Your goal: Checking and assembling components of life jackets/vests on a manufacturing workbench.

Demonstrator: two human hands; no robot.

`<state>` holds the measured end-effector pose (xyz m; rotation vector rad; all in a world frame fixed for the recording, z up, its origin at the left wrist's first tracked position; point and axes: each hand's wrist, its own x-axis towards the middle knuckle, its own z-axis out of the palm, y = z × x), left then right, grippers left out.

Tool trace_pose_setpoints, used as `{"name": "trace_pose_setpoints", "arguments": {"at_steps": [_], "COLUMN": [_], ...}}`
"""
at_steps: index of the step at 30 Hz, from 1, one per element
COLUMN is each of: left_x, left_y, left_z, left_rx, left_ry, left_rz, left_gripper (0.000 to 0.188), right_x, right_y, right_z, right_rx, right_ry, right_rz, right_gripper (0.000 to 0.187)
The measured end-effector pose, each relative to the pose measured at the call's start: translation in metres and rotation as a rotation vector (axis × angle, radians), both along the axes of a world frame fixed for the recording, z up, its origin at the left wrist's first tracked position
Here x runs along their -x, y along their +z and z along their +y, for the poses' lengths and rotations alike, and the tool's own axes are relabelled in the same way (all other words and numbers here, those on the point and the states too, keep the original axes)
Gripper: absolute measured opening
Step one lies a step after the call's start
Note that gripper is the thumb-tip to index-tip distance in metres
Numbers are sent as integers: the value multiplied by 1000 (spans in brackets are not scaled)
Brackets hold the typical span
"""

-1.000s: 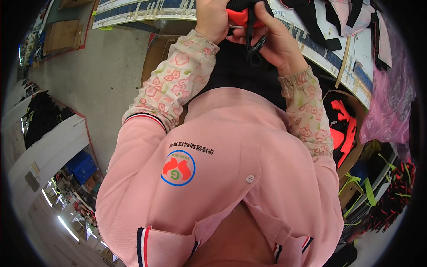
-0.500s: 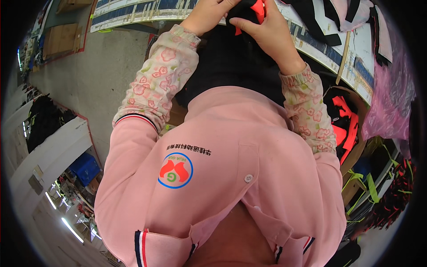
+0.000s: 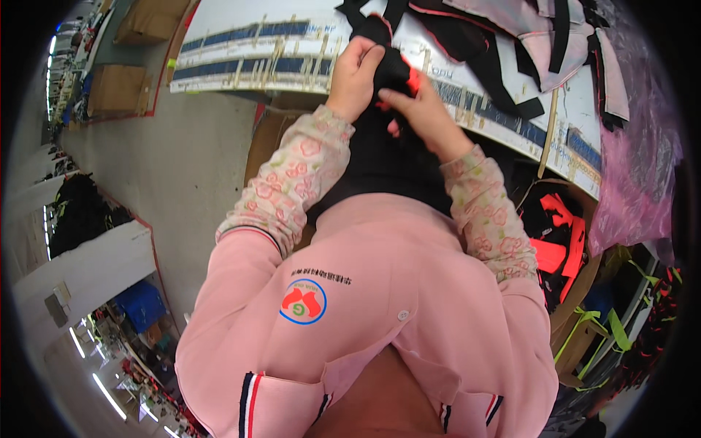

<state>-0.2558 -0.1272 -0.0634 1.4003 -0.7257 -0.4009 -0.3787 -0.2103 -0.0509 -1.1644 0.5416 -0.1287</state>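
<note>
Between my hands, at the near edge of the worktable, is a black fabric piece with bright coral-red parts. My left hand is closed on its left side, thumb and fingers pinched together. On the other side my right hand grips the piece near its coral edge, with the thumb lying across the black cloth. Its remaining fingers are mostly hidden under the fabric. Black straps at the piece's far end reach onto the tabletop. Floral sleeve covers are on both forearms.
The white worktable carries blue strips and tape. Several black and pale pink fabric pieces lie at its far right. An open carton with coral and black pieces stands at my right, below pink plastic sheeting. Cardboard boxes sit far left.
The view has shifted, so the hands and table appear lower and more of the tabletop shows. Both hands still hold the black and coral fabric piece, which is now more fully in view.
</note>
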Motion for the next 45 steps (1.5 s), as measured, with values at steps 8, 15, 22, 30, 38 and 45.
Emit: {"name": "trace_pose_setpoints", "arguments": {"at_steps": [8, 15, 22, 30, 38, 45], "left_x": [-19, -104, -182, -286, -275, -180], "left_y": [7, 17, 32, 55, -26, -94], "left_z": [-8, -5, 46, 209, 399, 418], "left_rx": [-120, -137, -302, -635, -1370, -1453], "left_ry": [154, 590, 698, 997, 667, 415], "left_rz": [-66, -370, -374, -509, -539, 333], "left_gripper": [22, 26, 30, 38, 48, 27], "right_x": [-6, -6, 6, 40, 9, 4], "right_y": [8, 27, 62, 70, 27, -24], "right_z": [22, 35, 54, 81, 67, -125], "right_rx": [336, 731, 760, 659, 924, 1511], "right_ry": [-72, 85, 241, 490, 375, -537], "right_rz": [-4, -48, -280, -350, -449, 197], "right_gripper": [57, 33, 24, 16, 22, 41]}}
